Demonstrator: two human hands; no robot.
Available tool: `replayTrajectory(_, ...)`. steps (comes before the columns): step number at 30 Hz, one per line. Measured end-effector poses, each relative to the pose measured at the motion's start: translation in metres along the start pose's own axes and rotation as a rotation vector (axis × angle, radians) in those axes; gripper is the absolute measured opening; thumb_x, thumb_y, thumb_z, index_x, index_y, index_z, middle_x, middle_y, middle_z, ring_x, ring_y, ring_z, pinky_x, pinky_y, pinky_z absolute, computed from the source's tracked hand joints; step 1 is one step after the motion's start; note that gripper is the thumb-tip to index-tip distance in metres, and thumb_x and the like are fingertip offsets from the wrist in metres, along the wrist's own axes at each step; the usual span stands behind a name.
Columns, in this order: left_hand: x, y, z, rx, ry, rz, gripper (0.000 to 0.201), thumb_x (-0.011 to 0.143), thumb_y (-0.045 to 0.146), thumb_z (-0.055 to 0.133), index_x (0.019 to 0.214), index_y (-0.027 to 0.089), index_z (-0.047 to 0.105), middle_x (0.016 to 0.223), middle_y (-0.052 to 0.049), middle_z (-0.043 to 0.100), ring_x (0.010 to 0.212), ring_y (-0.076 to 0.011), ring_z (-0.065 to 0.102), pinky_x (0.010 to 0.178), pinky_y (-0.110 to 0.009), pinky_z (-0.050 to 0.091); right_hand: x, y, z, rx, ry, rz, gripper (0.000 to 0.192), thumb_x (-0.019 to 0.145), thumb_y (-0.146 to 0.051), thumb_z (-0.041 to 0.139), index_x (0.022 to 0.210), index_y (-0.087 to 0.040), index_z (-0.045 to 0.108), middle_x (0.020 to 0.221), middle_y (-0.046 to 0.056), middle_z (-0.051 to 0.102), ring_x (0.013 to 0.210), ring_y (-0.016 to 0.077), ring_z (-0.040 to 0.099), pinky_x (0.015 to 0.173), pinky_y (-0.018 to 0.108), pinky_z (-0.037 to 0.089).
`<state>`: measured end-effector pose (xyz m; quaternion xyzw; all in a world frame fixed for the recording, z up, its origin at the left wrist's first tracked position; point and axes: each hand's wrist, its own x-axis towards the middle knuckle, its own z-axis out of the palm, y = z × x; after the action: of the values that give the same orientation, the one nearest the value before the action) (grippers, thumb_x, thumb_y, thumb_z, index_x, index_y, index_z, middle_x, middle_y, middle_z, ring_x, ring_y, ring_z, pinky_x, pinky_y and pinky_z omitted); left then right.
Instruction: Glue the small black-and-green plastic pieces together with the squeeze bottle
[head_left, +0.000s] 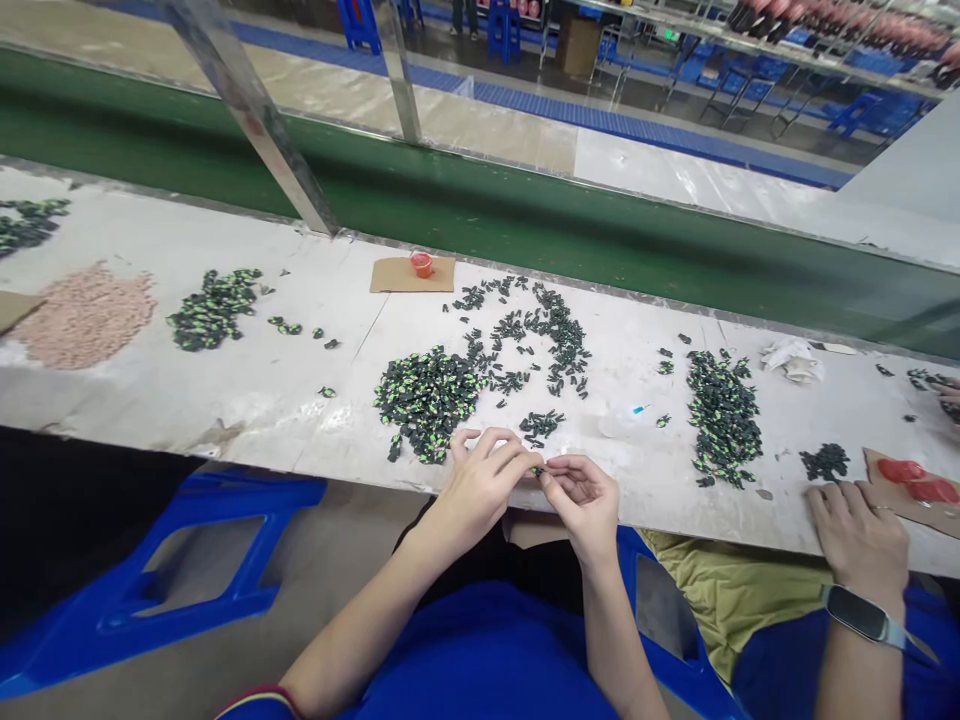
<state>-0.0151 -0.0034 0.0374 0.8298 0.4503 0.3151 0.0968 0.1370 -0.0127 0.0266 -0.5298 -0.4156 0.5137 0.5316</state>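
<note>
My left hand and my right hand meet at the near edge of the white worktable. Together their fingertips pinch one small dark part with a green mark. Just beyond my left hand lies a dense heap of green-and-black parts. A small cluster of dark parts sits right in front of my fingers. Further back, loose dark parts are scattered in a wide arc.
A co-worker's hand with a wrist band rests at the right by a dark pile and red caps on cardboard. Another green-black pile, a pinkish heap, a red cup, a green belt, blue stools.
</note>
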Motion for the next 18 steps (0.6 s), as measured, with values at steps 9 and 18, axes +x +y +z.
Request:
replayTrajectory(9, 0.0003, -0.0001, -0.0018, 0.001, 0.033, 0.056, 0.022, 0.092, 0.007, 0.041, 0.096, 0.019, 0.058, 0.084, -0.003, 0.070, 0.095, -0.0205, 0.057, 0.085, -0.038, 0.025, -0.0011, 0.0010, -0.0004, 0.063, 0.034, 0.098, 0.032, 0.056, -0.034, 0.083, 0.071, -0.019, 0.060, 0.065, 0.003, 0.071, 0.058, 0.0148, 0.068, 0.056, 0.024, 0.057)
replayTrajectory(18, -0.0005, 0.0086, -0.0032, 0.063, 0.104, 0.102, 0.027, 0.094, 0.004, 0.034, 0.092, 0.016, 0.058, 0.079, -0.002, 0.070, 0.087, -0.0182, 0.059, 0.083, -0.036, 0.026, -0.0018, 0.0016, 0.0025, 0.084, 0.026, 0.128, 0.033, 0.051, -0.032, 0.084, 0.070, -0.020, 0.059, 0.058, 0.000, 0.068, 0.053, 0.0143, 0.066, 0.056, 0.024, 0.057)
